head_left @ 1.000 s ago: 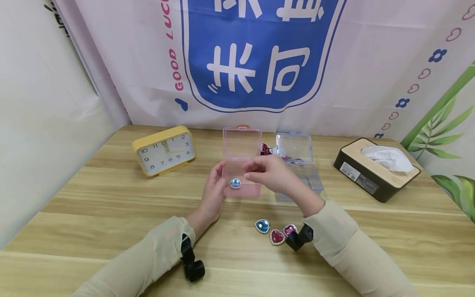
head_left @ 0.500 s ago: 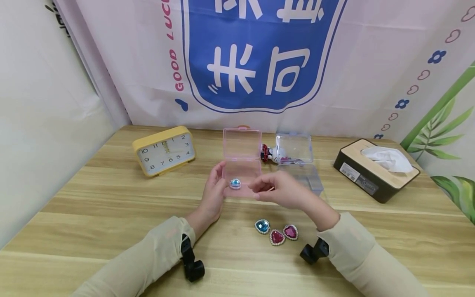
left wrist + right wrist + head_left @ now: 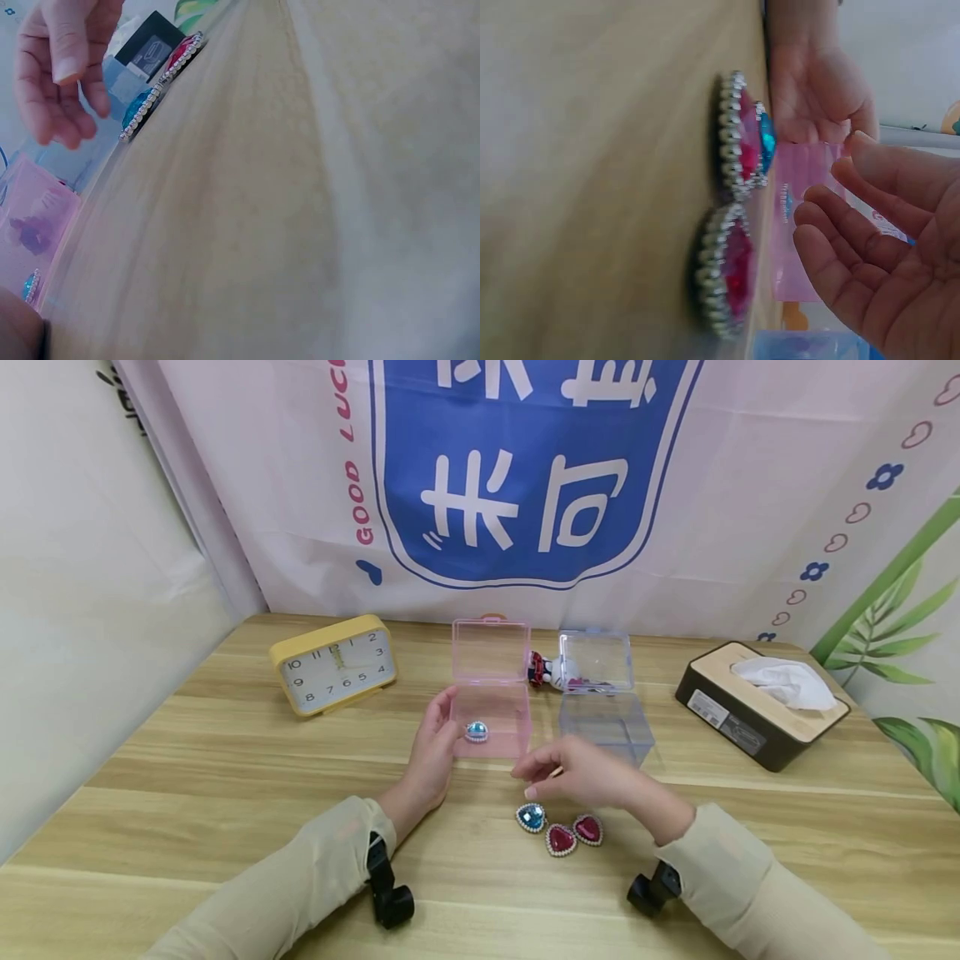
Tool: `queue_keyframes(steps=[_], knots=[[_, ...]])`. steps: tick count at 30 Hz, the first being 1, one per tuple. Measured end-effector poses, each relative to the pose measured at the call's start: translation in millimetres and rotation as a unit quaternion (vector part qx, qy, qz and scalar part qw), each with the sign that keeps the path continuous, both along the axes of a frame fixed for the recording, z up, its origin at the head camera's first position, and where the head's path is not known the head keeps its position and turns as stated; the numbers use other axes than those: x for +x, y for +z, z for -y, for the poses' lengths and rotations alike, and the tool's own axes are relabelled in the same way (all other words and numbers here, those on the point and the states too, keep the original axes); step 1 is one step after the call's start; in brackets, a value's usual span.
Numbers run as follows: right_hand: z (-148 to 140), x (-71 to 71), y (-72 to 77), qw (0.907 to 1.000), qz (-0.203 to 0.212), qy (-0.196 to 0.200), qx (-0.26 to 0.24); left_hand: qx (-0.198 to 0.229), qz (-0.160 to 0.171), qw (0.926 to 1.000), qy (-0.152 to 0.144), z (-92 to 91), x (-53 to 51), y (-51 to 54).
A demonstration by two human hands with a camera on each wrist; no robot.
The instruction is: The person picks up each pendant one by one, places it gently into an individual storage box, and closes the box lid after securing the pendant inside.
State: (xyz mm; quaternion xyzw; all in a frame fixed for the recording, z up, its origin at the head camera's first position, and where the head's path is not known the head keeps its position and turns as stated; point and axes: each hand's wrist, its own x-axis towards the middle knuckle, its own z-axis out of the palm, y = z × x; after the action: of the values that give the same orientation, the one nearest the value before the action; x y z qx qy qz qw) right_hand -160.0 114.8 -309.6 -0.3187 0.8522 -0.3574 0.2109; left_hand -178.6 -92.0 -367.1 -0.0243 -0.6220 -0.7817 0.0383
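Observation:
An open pink clear box (image 3: 517, 739) stands mid-table with a blue heart gem (image 3: 476, 732) edged in pearly beads inside it. My left hand (image 3: 429, 756) lies against the box's left side, its fingers fairly straight. My right hand (image 3: 581, 772) hovers in front of the boxes with loosely bent fingers, and the right wrist view shows nothing in it. Just below that hand, another blue heart gem (image 3: 531, 817) lies on the table, with a red heart gem (image 3: 560, 840) and a pinkish-red heart gem (image 3: 588, 829) to its right.
A clear bluish box (image 3: 607, 722) with a raised lid stands right of the pink one. Behind them lies a small doll (image 3: 551, 670). A yellow clock (image 3: 335, 666) is at left, a tissue box (image 3: 761, 702) at right.
My right hand has drawn back from above the pink box, down and toward the loose gems. The left hand and the gem in the box have stayed put.

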Motion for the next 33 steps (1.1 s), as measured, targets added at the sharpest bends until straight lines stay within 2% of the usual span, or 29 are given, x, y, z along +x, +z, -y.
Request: queue_keyframes(steps=[8,17,25,33], knots=[[-1,2.8,-7.9,0.9988,0.044,0.007,0.020,0.001,-0.002,1.0000,0.003,-0.8,-0.9,-0.5],[2,3.9,-13.1,0.9989,0.015,0.003,0.043,-0.002,0.002,1.0000,0.005,-0.7,-0.3,0.2],[9,3.8,-15.0,0.9986,0.034,-0.017,0.036,0.000,-0.007,1.0000,0.001,0.7,0.0,-0.5],[14,4.0,-12.5,0.9976,0.028,-0.038,0.052,0.004,-0.011,0.9999,0.000,-0.1,0.0,-0.7]])
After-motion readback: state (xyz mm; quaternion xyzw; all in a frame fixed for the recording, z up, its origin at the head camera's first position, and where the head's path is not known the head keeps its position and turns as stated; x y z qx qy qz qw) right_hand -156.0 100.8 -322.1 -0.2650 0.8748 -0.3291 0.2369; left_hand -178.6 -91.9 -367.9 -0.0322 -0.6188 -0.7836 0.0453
